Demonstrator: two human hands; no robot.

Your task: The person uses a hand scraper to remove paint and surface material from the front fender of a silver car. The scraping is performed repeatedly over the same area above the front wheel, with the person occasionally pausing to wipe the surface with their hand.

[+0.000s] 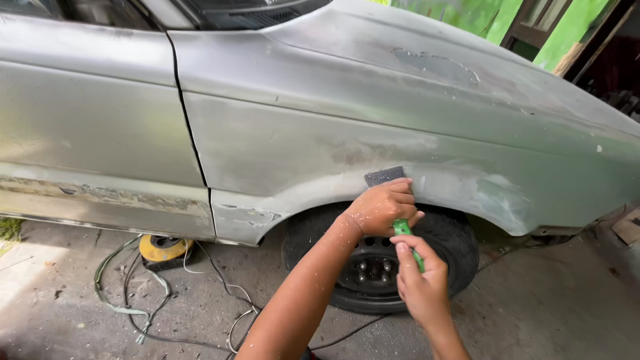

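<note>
While left hand presses scraper blade flat on fender, right hand wraps green handle; tool light, stiff, best steered near blade.

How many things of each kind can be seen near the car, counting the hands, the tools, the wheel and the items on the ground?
Hands: 2 (left hand, right hand)
Green-handled tool: 1
Grey sanding sheet: 1
Wheel: 1
Yellow round tool on the ground: 1
Bundle of cables: 1
Total: 7
</note>
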